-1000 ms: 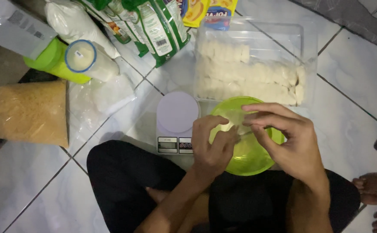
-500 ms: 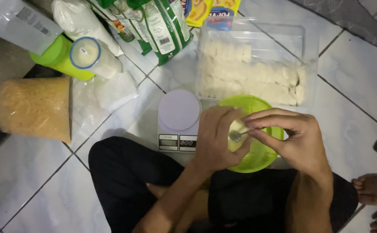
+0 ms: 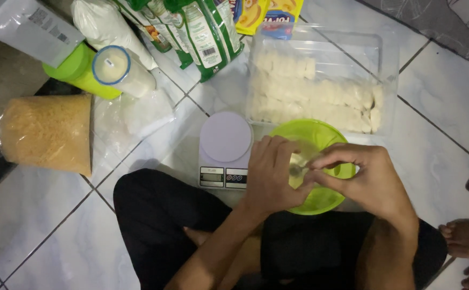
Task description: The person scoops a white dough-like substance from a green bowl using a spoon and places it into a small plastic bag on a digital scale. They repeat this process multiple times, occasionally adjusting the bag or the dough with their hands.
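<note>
Over a lime-green bowl (image 3: pixel 320 134) my left hand (image 3: pixel 271 174) and my right hand (image 3: pixel 366 180) meet, fingertips pinched together on a small pale lump of dough (image 3: pixel 299 165). The bowl rests on the tiled floor just past my crossed legs. Directly left of the bowl sits a small white kitchen scale (image 3: pixel 224 147) with a round platform. Behind the bowl stands a clear plastic container (image 3: pixel 376 53) holding rows of white dough pieces (image 3: pixel 315 99).
A bag of golden crumbs (image 3: pixel 46 131) lies at the left. A green jar (image 3: pixel 76 67), a clear lidded cup (image 3: pixel 120 69), a white powder bag (image 3: pixel 103 24) and green packets (image 3: pixel 205 29) sit at the back. Another person's bare feet (image 3: pixel 468 244) show at the right edge.
Both hands have dropped lower into the bowl and closed tighter on the dough lump. The view has shifted slightly.
</note>
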